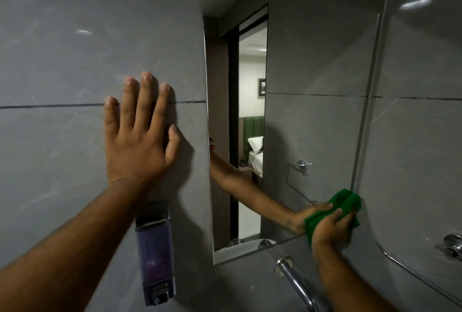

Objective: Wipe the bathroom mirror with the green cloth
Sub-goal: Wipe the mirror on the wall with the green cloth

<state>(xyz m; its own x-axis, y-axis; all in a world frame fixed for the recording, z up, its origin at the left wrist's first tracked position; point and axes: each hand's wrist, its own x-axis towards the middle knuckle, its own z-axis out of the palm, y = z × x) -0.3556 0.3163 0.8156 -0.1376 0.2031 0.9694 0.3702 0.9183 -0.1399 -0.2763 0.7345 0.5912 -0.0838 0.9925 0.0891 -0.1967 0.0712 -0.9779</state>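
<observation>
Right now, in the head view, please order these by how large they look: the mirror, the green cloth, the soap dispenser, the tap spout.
1. mirror
2. soap dispenser
3 and 4. green cloth and tap spout: these look similar; the right hand covers part of the cloth and the frame edge cuts the spout, so I do not rank them.

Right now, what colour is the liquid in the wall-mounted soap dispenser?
Purple, seen through the clear wall-mounted soap dispenser below the left forearm, head view.
</observation>
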